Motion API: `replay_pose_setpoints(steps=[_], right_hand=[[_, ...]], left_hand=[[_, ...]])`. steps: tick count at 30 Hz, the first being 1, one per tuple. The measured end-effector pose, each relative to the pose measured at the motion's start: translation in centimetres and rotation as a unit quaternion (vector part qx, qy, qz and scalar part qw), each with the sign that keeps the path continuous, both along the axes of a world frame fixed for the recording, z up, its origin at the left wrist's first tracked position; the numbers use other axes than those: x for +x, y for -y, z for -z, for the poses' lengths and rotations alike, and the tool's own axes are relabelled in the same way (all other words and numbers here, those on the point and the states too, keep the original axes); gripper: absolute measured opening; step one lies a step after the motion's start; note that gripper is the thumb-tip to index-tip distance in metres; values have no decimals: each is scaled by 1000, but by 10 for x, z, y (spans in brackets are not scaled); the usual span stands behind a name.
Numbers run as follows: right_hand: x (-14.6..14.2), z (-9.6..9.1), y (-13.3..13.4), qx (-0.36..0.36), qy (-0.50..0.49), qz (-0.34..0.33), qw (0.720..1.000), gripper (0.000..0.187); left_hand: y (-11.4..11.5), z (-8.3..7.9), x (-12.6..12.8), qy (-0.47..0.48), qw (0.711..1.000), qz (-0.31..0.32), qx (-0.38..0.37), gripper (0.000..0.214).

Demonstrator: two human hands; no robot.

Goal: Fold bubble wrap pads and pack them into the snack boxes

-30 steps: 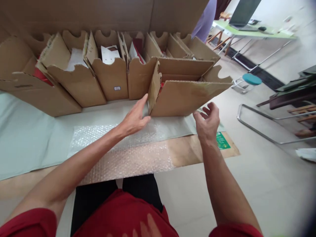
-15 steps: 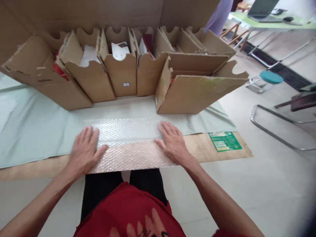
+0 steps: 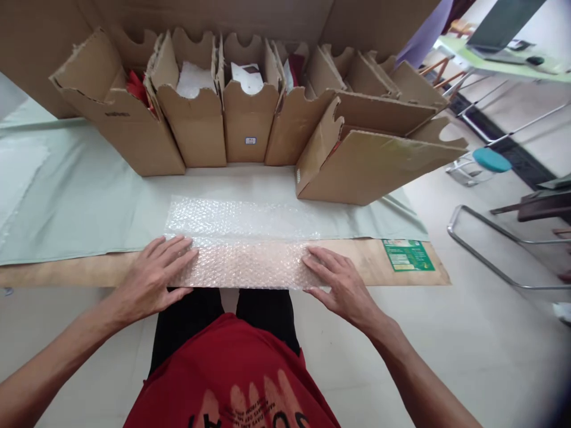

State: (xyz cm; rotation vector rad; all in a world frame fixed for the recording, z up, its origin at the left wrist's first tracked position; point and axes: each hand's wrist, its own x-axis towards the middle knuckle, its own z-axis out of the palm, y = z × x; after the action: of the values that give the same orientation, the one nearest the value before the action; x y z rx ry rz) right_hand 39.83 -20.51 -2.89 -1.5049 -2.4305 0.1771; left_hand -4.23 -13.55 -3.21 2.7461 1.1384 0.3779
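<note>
A long strip of clear bubble wrap [image 3: 250,261] lies at the table's front edge, with a seam or fold line running along it. Its far part rests on pale green cloth, its near part over bare wood. On its left end are the stretched fingers of my left hand [image 3: 154,273], thumb apart at the front edge. My right hand [image 3: 341,279] touches the right end in the same way, fingers extended and thumb low by the edge. Whether the thumbs reach under the wrap cannot be made out.
Several cardboard file boxes [image 3: 247,128] stand in a row behind the wrap; another cardboard box [image 3: 379,166] sits angled at right. Pale green cloth [image 3: 89,196] covers the table. A green label [image 3: 408,255] is on the wooden edge. A blue stool [image 3: 491,160] stands on the floor.
Both hands have drawn back from flat on the wrap to its near edge, thumbs now at the table's front. The camera view has shifted slightly.
</note>
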Motion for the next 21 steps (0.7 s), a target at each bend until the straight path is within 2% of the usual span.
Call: replay_pose_setpoints(steps=[3,8,11,13,15,16,19,21], right_hand=[[5,-2,0,-10,-19,-12,1000,37],[8,0,2,2,-84,-7,996,27],[9,-2,0,-5,-170,19,985,26],[9,-9,-3,-35,-255,41,965,23],[11,-17,-8,-71,-334,87,936,24],[11,-20,-11,-83,-362,120,921,25],[12,-23,-23,-89,-413,213,881,29],[13,-17,-31,-80,-450,245,855,25]], left_hand=[[-7,-4,-7,26,999,21,0,56],[-9,-16,-14,40,999,22,-17,51],[-9,-19,-17,55,998,16,-37,50],[-10,-21,-20,85,994,3,-63,42],[-12,-23,-19,132,984,-41,-114,26],[-14,-25,-17,160,974,-82,-142,19],[-23,-32,-2,218,925,-240,-200,23],[-32,-38,13,230,894,-309,-228,28]])
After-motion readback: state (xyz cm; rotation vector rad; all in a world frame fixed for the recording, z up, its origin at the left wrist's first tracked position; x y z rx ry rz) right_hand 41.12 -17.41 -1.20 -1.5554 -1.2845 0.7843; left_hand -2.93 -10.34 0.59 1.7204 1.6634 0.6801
